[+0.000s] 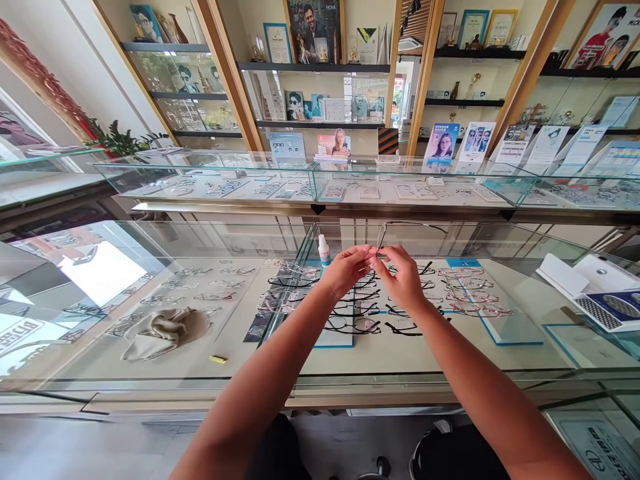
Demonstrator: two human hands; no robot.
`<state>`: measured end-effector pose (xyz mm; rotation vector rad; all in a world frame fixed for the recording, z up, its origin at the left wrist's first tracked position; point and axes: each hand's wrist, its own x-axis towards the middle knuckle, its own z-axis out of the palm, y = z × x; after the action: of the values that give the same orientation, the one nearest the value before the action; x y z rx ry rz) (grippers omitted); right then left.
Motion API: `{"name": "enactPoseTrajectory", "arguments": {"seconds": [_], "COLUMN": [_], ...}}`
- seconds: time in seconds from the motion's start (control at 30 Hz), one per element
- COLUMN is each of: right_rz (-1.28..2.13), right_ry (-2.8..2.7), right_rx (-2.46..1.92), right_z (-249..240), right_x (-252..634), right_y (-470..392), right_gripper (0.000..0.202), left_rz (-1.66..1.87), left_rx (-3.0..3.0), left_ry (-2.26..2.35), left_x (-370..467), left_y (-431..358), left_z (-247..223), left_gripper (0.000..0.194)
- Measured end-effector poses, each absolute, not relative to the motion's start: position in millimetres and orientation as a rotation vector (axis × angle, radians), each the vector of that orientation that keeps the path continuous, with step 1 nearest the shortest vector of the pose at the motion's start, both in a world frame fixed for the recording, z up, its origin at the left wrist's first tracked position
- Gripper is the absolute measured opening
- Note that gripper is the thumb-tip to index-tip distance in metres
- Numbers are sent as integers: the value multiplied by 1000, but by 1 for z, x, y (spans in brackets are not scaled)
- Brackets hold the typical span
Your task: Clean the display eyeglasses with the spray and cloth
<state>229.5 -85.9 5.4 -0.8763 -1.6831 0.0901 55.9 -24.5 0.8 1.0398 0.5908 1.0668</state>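
Note:
Both my hands meet above the glass display case, pinching one pair of eyeglasses [383, 235] between them. My left hand [350, 268] closes its fingertips on the near end of the frame. From the other side, my right hand [400, 272] grips the same pair with thumb and fingers. A thin dark temple arm stretches out to the right above my right hand; the rest of the frame is mostly hidden by my fingers. Just left of my left hand stands a small white bottle [324, 251]. Under the glass below my hands lie rows of eyeglasses [354, 310].
A crumpled beige cloth [167, 332] lies on the glass at left, near a small yellow-gold piece [218, 359]. An opened white-and-blue box [595, 290] sits at right. Behind runs a second glass showcase [315, 183], with shelves [315, 67] beyond it.

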Motion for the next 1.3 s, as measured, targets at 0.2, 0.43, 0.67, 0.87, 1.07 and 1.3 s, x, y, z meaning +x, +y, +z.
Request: {"name": "enactPoseTrajectory", "arguments": {"seconds": [0.2,0.43,0.67,0.87,1.07,1.3], "right_rz": [91,98,132,240,303,390], "right_ry": [-1662,-1619,-1617,-1665,-1715,-1764], "right_rx": [-871,-882,-884,-890,-856,-821], "right_z": [5,6,7,11,15,16], "right_x": [231,231,232,236,237,237], "right_y": [-85,-87,-87,-87,-89,-89], "right_gripper": [23,27,28,33,36,36], "left_rz": [1042,960,950,978,894,804], "left_rx": [1078,1046,1182,1439,1543,1666], "left_ry": [588,640,704,733,635,645], "left_x": [56,54,49,41,31,20], "left_y": [-24,-31,-30,-23,-18,-12], "left_z": [1,11,16,20,25,26], "left_gripper": [48,58,62,59,55,51]}}
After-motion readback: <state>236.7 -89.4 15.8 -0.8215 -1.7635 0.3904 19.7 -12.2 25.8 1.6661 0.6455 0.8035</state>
